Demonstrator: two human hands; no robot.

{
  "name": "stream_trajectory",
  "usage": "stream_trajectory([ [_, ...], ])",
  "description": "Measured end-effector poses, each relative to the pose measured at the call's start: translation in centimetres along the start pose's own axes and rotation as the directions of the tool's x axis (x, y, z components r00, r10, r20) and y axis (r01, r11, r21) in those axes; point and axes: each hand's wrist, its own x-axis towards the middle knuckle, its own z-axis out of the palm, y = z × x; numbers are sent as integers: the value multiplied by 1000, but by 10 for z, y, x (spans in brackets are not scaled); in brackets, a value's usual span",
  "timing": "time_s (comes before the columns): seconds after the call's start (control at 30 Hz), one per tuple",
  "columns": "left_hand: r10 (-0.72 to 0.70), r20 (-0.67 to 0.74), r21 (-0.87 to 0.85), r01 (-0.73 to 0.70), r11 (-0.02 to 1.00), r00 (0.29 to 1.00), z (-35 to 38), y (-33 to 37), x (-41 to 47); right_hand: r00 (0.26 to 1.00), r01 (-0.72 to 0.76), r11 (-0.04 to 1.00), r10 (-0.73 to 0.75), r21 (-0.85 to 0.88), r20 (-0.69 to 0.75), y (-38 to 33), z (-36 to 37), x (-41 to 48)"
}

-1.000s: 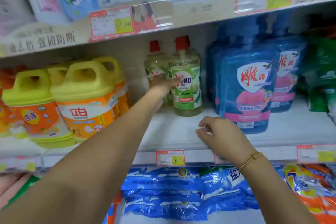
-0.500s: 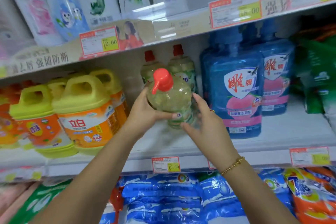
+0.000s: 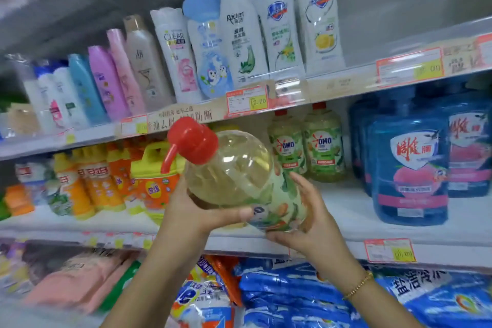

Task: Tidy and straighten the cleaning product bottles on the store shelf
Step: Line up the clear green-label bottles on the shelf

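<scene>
Detergent bottle (image 3: 234, 173) now nearer cam, tipped further left; left hand (image 3: 194, 210) & right hand (image 3: 316, 224) both grip it.

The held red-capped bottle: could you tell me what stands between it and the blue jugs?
Head view: two upright OMO bottles stand on the shelf between the red-capped bottle and blue jugs.

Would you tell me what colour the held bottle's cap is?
The cap is red; the head view shows it best.
</scene>
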Motion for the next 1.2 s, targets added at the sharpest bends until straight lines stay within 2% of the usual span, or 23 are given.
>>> stream_trajectory([
  [0.07,-41,-2,-150,40,988,999,-19,5,-4,998,-59,971,58,230,8,-3,23,-10],
  [0.1,-68,-5,-200,66,978,998,-27,7,-7,997,-82,954,82,287,14,-6,32,-15],
  [0.23,-241,-74,-360,199,911,968,-53,4,-12,982,-184,904,183,385,40,-21,53,-20],
  [0.33,-244,-49,-408,204,890,968,-68,-5,-13,942,-334,780,304,529,146,-30,65,-15],
  [0.4,-213,14,-428,198,882,977,-73,-10,-15,867,-498,647,396,578,304,-34,71,-11],
  [0.47,-205,57,-471,207,857,977,-76,-15,-18,724,-689,464,477,557,498,-36,75,-5],
  [0.53,-210,36,-509,198,837,977,-78,-19,-18,600,-799,310,480,516,640,-38,80,-5],
  [0.57,-214,1,-517,184,836,977,-79,-21,-18,577,-815,268,458,514,676,-39,83,-7],
  [0.6,-223,-36,-514,173,840,974,-81,-22,-18,586,-809,264,439,525,681,-39,87,-6],
  [0.63,-233,-73,-502,166,849,970,-83,-23,-18,625,-780,295,419,552,659,-38,89,-9],
  [0.67,-245,-107,-486,164,858,964,-84,-23,-18,681,-732,374,413,569,605,-34,94,-3],
  [0.7,-255,-139,-471,163,867,957,-86,-24,-17,751,-660,504,420,558,510,-33,96,1],
  [0.77,-275,-201,-453,160,877,940,-88,-24,-18,878,-468,743,333,478,344,-34,98,12],
  [0.83,-298,-274,-445,155,882,914,-87,-25,-18,951,-225,942,157,247,267,-31,98,15],
  [0.87,-313,-305,-445,156,882,900,-87,-27,-18,966,-73,994,52,77,252,-32,99,12],
  [0.93,-318,-336,-447,147,882,887,-87,-29,-17,972,184,958,-146,-218,182,-36,103,2],
  [1.0,-294,-330,-421,139,896,897,-89,-30,-16,947,322,894,-308,-312,94,-30,109,0],
  [1.07,-273,-307,-390,141,910,912,-93,-30,-14,933,352,869,-354,-348,60,-31,113,1],
  [1.13,-275,-284,-425,136,895,919,-99,-30,-12,942,330,884,-333,-332,47,-37,111,5],
  [1.2,-252,-256,-466,109,878,933,-107,-31,-12,966,258,949,-254,-181,43,-46,109,4],
])
